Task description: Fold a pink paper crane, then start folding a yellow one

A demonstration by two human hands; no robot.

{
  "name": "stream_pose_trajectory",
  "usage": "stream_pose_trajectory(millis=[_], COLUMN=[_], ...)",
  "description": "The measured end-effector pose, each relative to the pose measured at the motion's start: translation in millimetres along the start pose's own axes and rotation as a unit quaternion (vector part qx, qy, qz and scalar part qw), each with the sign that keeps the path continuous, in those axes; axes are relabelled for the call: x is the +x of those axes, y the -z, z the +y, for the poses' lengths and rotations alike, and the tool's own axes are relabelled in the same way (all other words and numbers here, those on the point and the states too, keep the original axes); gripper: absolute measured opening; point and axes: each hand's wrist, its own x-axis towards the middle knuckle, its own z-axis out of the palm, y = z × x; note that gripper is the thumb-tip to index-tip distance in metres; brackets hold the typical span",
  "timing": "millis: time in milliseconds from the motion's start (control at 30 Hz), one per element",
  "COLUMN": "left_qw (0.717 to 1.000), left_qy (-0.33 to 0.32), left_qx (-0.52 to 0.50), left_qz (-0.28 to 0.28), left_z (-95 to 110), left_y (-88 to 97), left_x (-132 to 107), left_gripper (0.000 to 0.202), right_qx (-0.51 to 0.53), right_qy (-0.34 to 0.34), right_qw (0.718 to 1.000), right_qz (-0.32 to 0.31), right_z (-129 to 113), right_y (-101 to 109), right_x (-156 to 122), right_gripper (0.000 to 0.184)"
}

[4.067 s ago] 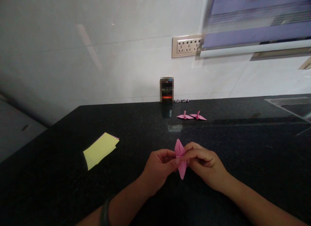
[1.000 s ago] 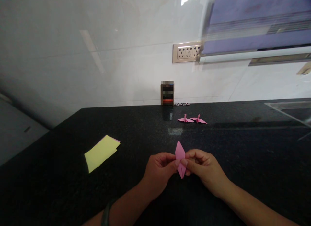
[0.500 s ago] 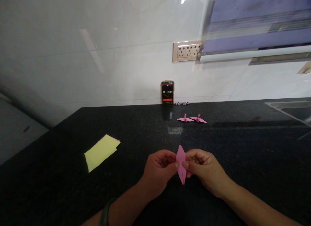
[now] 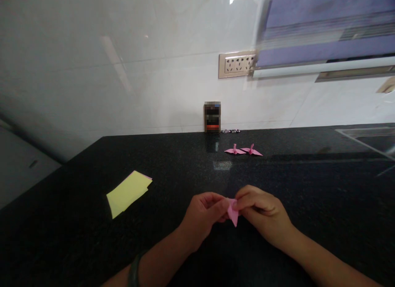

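Note:
Between both hands, just above the dark countertop, is a pink folded origami paper, its pointed end aimed down toward me. My left hand pinches its left side between thumb and fingers. My right hand is closed on its upper right part, with the index finger and thumb over the top edge. The fingers hide much of the paper's upper half. Farther back, two finished pink paper cranes sit side by side on the counter.
A stack of yellow sticky-note sheets lies to the left. Against the tiled wall leans a phone, a beaded strap beside it. A socket panel is on the wall. At far right is a sink or hob edge.
The pink paper stood as a long diamond; now its upper point is folded down and it looks shorter. My right fingers have moved up over its top edge.

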Motion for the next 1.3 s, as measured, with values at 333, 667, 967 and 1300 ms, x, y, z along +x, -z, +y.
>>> stream_pose_trajectory(millis=[333, 667, 967, 1300], left_qw=[0.997, 0.975, 0.969, 0.975], left_qy=[-0.064, -0.126, -0.128, -0.119], left_qx=[0.025, 0.184, 0.209, 0.185], left_qz=[-0.019, 0.012, 0.001, 0.024], left_z=[2.0, -3.9, -6.9, -8.5], left_y=[-0.9, 0.8, -1.1, 1.3], left_x=[-1.6, -2.3, -2.7, -0.9], left_gripper=[0.013, 0.021, 0.024, 0.025], right_qx=[0.084, 0.1, 0.093, 0.034], right_qy=[-0.106, -0.166, -0.18, -0.149], right_qw=[0.991, 0.981, 0.979, 0.988], right_qz=[0.005, -0.021, -0.016, -0.024], right_z=[-2.9, -0.2, 0.3, -5.3], right_y=[-5.5, -8.2, -7.8, -9.9], right_x=[-2.8, 0.2, -0.2, 0.9], right_gripper=[0.021, 0.01, 0.013, 0.014])
